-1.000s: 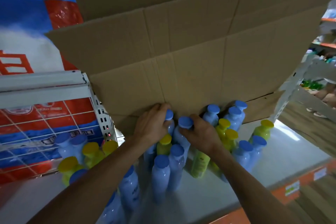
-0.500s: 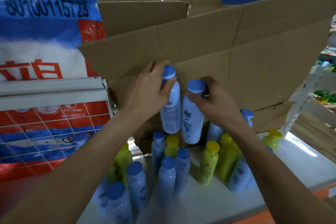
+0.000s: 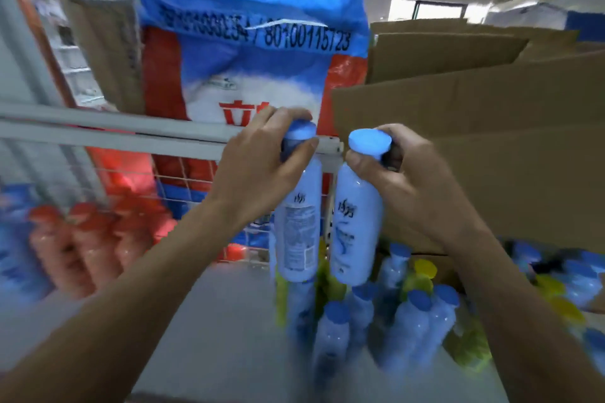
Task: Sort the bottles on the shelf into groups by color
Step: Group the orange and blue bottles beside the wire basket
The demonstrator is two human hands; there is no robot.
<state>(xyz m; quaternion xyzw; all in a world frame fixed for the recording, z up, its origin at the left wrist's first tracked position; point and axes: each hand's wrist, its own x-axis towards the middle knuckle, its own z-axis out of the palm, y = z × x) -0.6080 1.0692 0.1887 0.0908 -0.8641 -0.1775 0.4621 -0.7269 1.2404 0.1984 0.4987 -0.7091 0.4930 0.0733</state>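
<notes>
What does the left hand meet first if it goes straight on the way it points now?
Likely the grey shelf rail, just beyond the left hand, which holds a blue bottle by its cap. The big bag stands behind that. Depth is unclear.

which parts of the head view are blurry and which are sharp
Head view: the left hand and right hand and the two held bottles are fairly sharp; the red bottles at left and the standing bottles below are smeared by motion blur.
</notes>
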